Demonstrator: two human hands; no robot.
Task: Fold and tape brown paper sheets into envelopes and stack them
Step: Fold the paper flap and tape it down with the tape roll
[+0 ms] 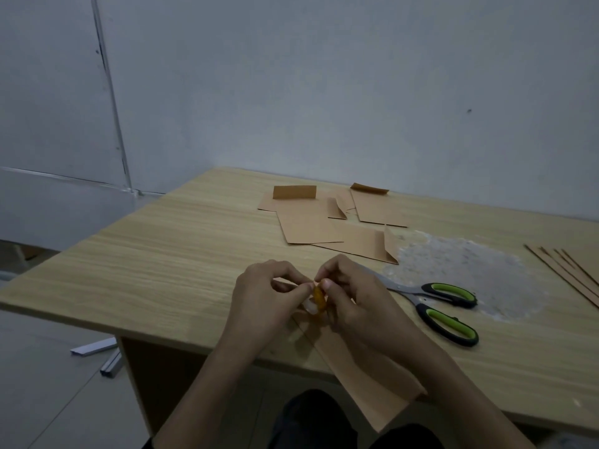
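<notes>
A small roll of tape [318, 299] with an orange core is held between both hands above the table's near edge. My left hand [265, 296] pinches it from the left and my right hand [353, 296] grips it from the right, fingertips meeting at its top. Under my hands and forearms lies a folded brown paper sheet [372, 377], hanging over the table edge. Several folded brown envelopes [324, 218] lie spread at the far middle of the wooden table [146, 264].
Scissors with green-and-black handles [444, 303] lie just right of my right hand. A clear plastic sheet [460, 267] is behind them. Brown paper strips [570, 270] lie at the right edge. Metal bars [100, 351] are on the floor at left.
</notes>
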